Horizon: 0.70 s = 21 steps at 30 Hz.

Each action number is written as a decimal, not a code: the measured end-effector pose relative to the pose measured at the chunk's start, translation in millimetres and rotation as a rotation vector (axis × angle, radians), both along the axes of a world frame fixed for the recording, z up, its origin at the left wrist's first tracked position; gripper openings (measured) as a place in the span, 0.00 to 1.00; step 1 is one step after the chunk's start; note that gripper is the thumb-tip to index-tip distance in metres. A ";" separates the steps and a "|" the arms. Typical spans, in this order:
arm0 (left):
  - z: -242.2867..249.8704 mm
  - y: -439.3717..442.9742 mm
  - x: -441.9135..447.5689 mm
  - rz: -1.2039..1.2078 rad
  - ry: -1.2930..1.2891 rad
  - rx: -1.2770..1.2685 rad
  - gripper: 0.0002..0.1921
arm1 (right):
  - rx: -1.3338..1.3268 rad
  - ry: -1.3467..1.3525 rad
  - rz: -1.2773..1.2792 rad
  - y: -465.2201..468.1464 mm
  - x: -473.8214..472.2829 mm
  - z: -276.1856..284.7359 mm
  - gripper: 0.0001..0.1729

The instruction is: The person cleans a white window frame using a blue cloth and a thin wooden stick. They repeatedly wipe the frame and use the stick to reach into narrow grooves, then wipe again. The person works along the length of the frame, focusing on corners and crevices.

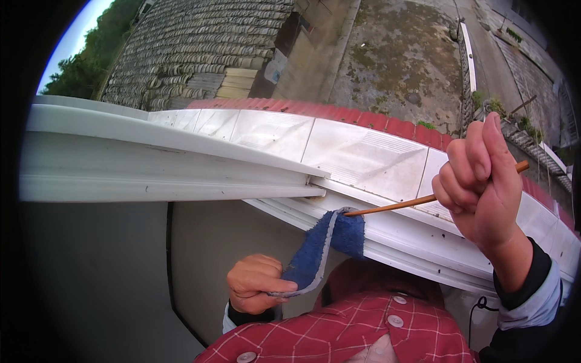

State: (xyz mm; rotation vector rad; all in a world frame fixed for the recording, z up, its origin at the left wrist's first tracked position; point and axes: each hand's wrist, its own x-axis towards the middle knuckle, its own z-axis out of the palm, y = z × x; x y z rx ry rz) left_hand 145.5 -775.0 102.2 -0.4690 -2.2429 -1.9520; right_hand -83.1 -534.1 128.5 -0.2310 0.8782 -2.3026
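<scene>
A strip of blue cloth (311, 254) with a grey edge is draped across the white window track (390, 238). Its near end is pinched between the thumb and fingers of my left hand (258, 283), below the sill. My right hand (483, 181), raised at the right, grips a thin wooden stick (404, 205), perhaps a chopstick. The stick slants down to the left, and its tip meets the cloth where it bends over the track. Part of the stick is hidden inside my right fist.
At the left, a white sliding-window frame (172, 159) ends beside the cloth. Beyond the track runs a white tiled ledge (363, 152) with dark specks, edged by red corrugated roofing (317, 113). Far below lie a tiled roof (199, 45) and a mossy concrete yard (399, 59).
</scene>
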 end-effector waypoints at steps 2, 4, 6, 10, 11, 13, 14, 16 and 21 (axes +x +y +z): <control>-0.5 -8.8 -1.2 -0.027 -0.021 0.019 0.13 | -0.043 -0.035 -0.040 -7.6 1.8 -5.4 0.28; 2.9 -16.4 -2.4 -0.010 -0.029 0.017 0.12 | -0.061 -0.033 -0.002 -33.6 13.5 -23.9 0.29; 6.4 -22.6 -4.9 0.046 0.012 0.023 0.12 | -0.091 0.045 0.011 -38.5 17.9 -35.0 0.29; 8.2 -29.8 -17.1 -0.086 -0.013 0.054 0.12 | -0.055 -0.011 0.039 -20.0 25.9 -29.5 0.29; 7.8 -29.8 -21.1 -0.132 -0.034 0.048 0.12 | -0.020 0.039 0.006 -8.0 28.1 -21.8 0.30; 7.6 -28.5 -25.7 -0.202 -0.097 0.020 0.11 | 0.035 0.049 0.042 25.7 19.0 -6.2 0.31; 6.9 -28.1 -27.7 -0.233 -0.136 -0.001 0.11 | 0.069 0.013 -0.024 39.3 10.8 -1.1 0.31; 5.5 -26.1 -29.0 -0.277 -0.161 -0.010 0.11 | 0.093 0.085 -0.031 52.1 6.1 -0.3 0.30; 2.8 -30.1 -26.1 -0.196 -0.109 0.108 0.11 | 0.039 0.014 -0.059 19.4 5.1 -24.1 0.29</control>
